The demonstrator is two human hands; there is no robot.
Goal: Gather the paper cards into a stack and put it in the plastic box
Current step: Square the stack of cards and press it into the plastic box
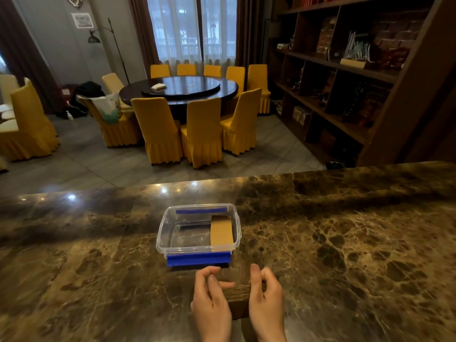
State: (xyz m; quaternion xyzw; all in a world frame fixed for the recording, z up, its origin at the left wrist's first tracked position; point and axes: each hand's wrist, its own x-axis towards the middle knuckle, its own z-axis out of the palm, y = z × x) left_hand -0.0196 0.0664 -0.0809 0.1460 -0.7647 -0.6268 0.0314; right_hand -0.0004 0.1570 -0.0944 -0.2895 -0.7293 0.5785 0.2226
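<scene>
A clear plastic box (161, 233) with blue clips stands open on the marble counter, just beyond my hands. Inside it, against the right wall, lies a brown paper card (221, 230). Near the counter's front edge I hold a stack of brown cards (238, 292), seen edge-on, between both hands. My left hand (209, 302) presses its thumb and fingers on the stack's left end. My right hand (266, 299) clasps the right end. The stack is a short way in front of the box's near blue clip (198, 259).
The dark marble counter (345, 243) stretches wide to both sides. Beyond its far edge lie a tiled floor, a round dining table (180, 88) ringed by yellow chairs, and a tall wooden shelf unit (357, 70) at the right.
</scene>
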